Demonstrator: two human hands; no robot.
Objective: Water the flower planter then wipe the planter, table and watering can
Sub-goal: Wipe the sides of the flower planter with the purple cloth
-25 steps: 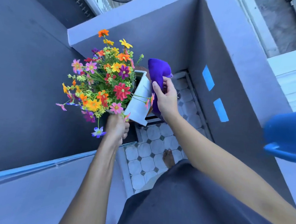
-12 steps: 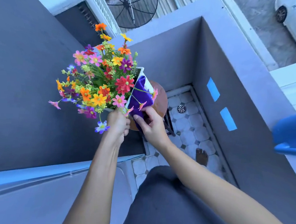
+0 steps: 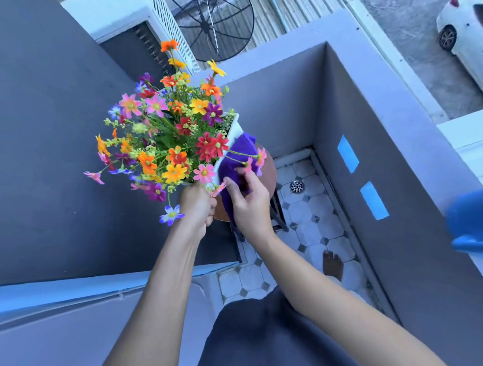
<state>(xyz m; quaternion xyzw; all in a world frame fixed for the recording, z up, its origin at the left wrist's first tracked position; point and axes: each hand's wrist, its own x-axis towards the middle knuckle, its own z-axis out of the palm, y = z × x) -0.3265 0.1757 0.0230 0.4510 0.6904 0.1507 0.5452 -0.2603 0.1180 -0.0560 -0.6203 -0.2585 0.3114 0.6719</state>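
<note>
A white planter (image 3: 234,127) full of colourful flowers (image 3: 169,138) is held up and tilted over a small round brown table (image 3: 269,170). My left hand (image 3: 198,205) grips the planter's near lower corner. My right hand (image 3: 247,200) presses a purple cloth (image 3: 237,157) flat against the planter's white right side. The blue watering can (image 3: 475,219) stands on the grey ledge at the right edge, partly out of frame.
Grey balcony walls (image 3: 352,110) close in on the left, back and right. Below is a white tiled floor (image 3: 311,218) with a round drain (image 3: 296,186) and my bare foot (image 3: 333,263). A black fan (image 3: 213,20) sits beyond the wall.
The right hand brought the purple cloth down from the planter's top edge onto its side and slid it lower. The planter stayed in the left hand's grip.
</note>
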